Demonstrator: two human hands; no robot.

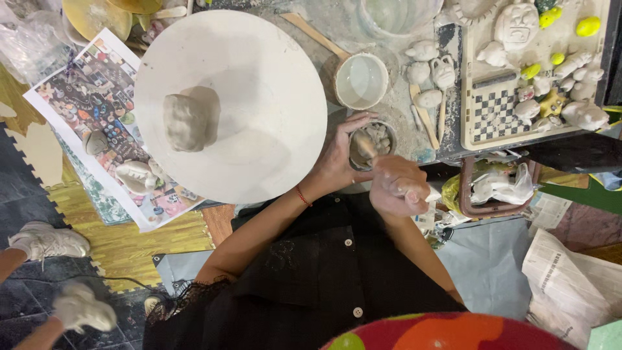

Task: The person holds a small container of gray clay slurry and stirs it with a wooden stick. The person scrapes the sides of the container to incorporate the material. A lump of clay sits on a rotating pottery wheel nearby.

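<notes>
My left hand [338,155] grips the side of a small round tub [377,137] holding grey clay bits. My right hand [396,186] is closed around a wooden-handled tool [364,146] whose tip dips into that tub. To the left sits a large white round board [259,84] with a grey lump of clay [189,120] on it. A red thread circles my left wrist.
A white cup [361,80] stands behind the tub. A tray [473,116] at right carries several small clay figures and a checkered slab. A printed picture sheet [84,104] lies left of the board. Newspaper [564,279] lies lower right. Another person's shoes [48,241] show at far left.
</notes>
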